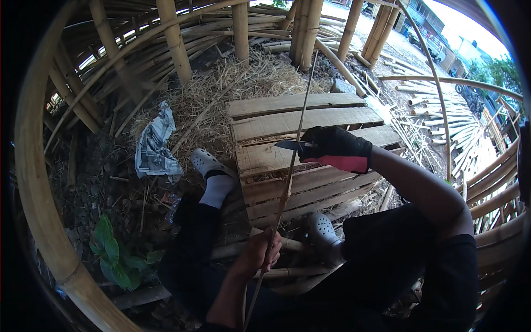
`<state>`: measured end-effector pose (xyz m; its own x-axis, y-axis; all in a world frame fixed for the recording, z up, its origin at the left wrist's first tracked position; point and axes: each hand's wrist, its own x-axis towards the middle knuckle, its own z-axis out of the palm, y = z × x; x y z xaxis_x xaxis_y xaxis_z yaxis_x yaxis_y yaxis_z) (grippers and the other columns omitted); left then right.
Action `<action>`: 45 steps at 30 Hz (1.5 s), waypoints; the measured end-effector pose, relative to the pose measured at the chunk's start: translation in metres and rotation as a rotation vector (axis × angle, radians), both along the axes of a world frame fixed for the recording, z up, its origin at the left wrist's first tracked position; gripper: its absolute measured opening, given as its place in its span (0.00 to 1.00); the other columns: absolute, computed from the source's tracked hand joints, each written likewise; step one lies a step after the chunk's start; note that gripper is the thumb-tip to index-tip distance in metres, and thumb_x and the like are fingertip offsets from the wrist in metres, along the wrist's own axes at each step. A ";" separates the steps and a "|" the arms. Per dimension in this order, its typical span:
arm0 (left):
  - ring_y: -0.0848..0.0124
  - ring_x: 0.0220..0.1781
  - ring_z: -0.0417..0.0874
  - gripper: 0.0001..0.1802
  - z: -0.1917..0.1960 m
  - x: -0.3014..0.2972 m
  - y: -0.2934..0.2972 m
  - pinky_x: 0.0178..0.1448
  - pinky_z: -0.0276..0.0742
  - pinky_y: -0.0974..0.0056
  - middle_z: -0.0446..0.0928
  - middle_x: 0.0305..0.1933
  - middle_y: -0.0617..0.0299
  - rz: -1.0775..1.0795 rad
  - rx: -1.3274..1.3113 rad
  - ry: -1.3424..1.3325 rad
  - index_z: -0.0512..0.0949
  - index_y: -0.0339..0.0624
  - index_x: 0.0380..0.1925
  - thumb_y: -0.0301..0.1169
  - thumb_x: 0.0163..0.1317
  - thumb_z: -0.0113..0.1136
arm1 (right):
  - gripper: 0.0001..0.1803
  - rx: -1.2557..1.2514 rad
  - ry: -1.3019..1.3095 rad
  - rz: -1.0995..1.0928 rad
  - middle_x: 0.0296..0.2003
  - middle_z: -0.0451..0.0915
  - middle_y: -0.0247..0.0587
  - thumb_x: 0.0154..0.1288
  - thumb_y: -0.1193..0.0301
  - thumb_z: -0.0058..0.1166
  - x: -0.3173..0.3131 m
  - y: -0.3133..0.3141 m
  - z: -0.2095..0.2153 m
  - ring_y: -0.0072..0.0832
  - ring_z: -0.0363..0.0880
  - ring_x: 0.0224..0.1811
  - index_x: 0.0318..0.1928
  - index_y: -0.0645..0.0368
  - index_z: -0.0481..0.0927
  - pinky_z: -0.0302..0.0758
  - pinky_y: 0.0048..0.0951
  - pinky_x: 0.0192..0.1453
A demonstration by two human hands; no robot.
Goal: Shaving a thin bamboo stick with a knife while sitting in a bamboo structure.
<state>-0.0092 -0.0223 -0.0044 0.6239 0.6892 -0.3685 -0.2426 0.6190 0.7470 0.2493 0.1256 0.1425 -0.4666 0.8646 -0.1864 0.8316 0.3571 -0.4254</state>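
A long, thin bamboo strip [286, 191] slants upward in front of me, from the lower edge to above the wooden pallet. Around its lower part is wrapped my left hand [260, 253], bare, with fingers closed. Further up, my right hand [337, 146] wears a black and red glove and is closed on a knife [285, 145]. The blade points left and crosses the strip, appearing to touch it. The knife's handle is hidden in the glove. A rough, paler node shows on the strip between my two hands.
The slatted wooden pallet [310, 117] lies between my feet, in grey clogs [323, 231]. Crumpled newspaper [157, 144] rests on straw at left. Upright bamboo poles [240, 33] stand behind. A thick curved pole [41, 205] borders the left, near a leafy plant [113, 252]. Cut bamboo [442, 108] lies at right.
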 end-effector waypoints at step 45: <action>0.76 0.16 0.67 0.23 -0.013 -0.021 0.003 0.16 0.60 0.72 0.71 0.31 0.61 0.181 -0.126 -0.507 0.68 0.46 0.50 0.53 0.74 0.40 | 0.18 0.427 -0.382 -0.020 0.34 0.81 0.42 0.71 0.56 0.49 0.013 0.013 -0.031 0.42 0.83 0.35 0.57 0.45 0.77 0.78 0.41 0.38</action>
<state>-0.0303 -0.0194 -0.0172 0.6200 0.7722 -0.1390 -0.6639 0.6107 0.4316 0.2620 0.1391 0.1113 -0.4172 0.9084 0.0286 0.9064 0.4136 0.0854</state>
